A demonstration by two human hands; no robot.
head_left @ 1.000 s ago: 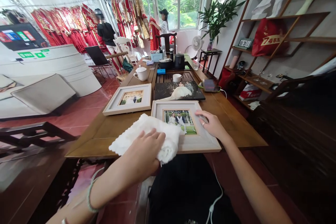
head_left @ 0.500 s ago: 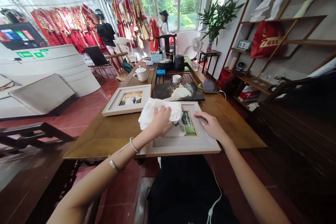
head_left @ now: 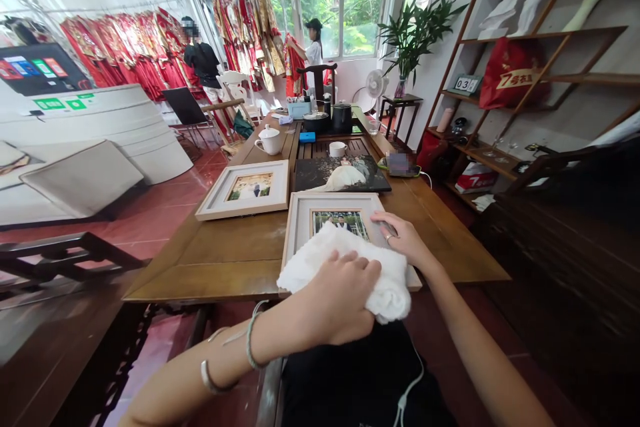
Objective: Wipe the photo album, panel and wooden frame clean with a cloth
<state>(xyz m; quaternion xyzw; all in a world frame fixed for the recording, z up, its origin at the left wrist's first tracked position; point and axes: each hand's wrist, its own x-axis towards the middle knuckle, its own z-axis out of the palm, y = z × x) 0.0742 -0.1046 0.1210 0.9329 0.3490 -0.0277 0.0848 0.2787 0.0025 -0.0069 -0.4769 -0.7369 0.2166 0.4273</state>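
Observation:
A light wooden picture frame point(head_left: 293, 240) with a wide pale mat lies face up at the near edge of the table. Across its lower part is a folded white towel point(head_left: 320, 250), covering some of the photo point(head_left: 345, 217) inside. My left hand point(head_left: 345, 293) is closed on the towel near the frame's front edge. On the frame's right side rests my right hand point(head_left: 403, 238), a ring on one finger, with its fingers curled over the border. The frame's right rim is partly hidden beneath that hand.
Behind lie a second framed photo point(head_left: 240, 193) and a dark picture panel point(head_left: 305, 173). A lidded white cup point(head_left: 270, 141), a small white cup point(head_left: 337, 149) and a black kettle point(head_left: 342, 118) stand farther back. Two people are near the red garments point(head_left: 120, 47).
My left hand has moved the towel toward me and to the right, from the frame's upper left to its lower front. More of the photo's top shows. The right hand stays put.

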